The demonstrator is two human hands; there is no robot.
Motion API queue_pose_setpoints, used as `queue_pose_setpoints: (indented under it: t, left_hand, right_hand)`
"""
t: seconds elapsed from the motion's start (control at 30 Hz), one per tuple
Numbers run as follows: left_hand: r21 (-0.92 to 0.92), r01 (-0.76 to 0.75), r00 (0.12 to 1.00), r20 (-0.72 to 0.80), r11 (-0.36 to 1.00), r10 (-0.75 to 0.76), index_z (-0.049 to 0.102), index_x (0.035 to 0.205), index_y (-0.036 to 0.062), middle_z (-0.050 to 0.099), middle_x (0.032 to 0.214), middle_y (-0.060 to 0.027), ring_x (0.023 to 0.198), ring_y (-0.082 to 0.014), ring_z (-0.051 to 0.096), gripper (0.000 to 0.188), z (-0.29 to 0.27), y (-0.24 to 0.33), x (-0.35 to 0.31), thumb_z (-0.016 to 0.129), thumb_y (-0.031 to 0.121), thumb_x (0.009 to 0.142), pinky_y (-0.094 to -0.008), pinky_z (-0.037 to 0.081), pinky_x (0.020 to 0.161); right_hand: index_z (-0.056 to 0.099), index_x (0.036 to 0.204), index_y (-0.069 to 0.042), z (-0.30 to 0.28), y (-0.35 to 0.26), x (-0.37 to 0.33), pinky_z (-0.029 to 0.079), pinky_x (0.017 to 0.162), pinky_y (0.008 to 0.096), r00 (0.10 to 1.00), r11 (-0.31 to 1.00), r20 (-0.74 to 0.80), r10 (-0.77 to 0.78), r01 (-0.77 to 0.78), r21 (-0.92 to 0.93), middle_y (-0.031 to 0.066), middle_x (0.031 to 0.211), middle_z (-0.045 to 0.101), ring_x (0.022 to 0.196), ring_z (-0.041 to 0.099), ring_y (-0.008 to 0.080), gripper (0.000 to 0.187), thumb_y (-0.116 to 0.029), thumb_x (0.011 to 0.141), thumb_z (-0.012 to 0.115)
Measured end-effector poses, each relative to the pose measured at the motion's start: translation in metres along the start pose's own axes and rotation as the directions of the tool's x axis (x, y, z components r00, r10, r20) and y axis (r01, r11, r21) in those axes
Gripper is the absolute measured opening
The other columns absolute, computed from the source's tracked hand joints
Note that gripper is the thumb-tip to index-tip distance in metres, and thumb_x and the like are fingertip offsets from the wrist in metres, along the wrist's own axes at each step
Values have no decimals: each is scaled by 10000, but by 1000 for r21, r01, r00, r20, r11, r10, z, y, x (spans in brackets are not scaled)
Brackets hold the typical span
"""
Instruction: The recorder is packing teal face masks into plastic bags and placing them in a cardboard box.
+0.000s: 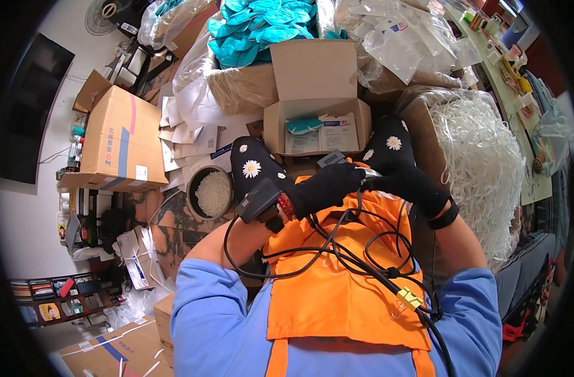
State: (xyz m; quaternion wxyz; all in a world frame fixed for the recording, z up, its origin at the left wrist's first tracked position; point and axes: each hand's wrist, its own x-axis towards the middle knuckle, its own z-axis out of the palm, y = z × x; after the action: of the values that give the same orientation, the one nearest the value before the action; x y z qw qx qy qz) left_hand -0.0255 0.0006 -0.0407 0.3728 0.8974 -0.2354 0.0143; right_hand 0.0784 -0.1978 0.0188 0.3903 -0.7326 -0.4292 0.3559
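Observation:
Both my hands wear black gloves and meet above my lap, just in front of the open cardboard box point(273, 132). My left hand point(329, 187) is closed, its fingers bent toward the right hand. A small grey printed piece point(331, 158) juts out beyond its knuckles. My right hand point(407, 187) is closed too, its fingertips close to the left's. Between them shows a small whitish, shiny piece point(366, 171), mostly hidden by the gloves. Inside the box lie a teal folded item point(304, 125) and white printed packets point(338, 135).
Teal folded items point(255, 31) heap in a lined carton beyond the box. Clear bags point(393, 38) lie at far right, above a carton of white strips point(478, 169). A bucket of white bits point(214, 193) stands left of my knee. Black cables point(337, 248) loop over my orange apron.

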Motion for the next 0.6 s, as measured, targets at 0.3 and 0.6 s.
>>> queue_pose_setpoints:
  t: [0.3, 0.6]
  left_hand:
    - [-601, 673, 731, 448, 432, -514, 565, 967, 25, 553, 698, -41, 610, -125, 559, 211, -32, 38, -14, 491, 222, 961, -289, 477, 560]
    - [-480, 388, 875, 459, 787, -152, 555, 960, 17, 604, 788, -103, 682, -166, 599, 152, -68, 101, 0, 556, 165, 925, -278, 478, 612]
  right_hand:
    - [646, 1048, 21, 14, -27, -33, 445, 715, 245, 989, 899, -116, 88, -29, 437, 28, 886, 641, 799, 551, 85, 212, -141, 934, 571]
    - [606, 870, 8, 58, -72, -52, 479, 689, 286, 732, 880, -652, 199, 159, 447, 77, 815, 614, 749, 596, 169, 266, -200, 960, 468]
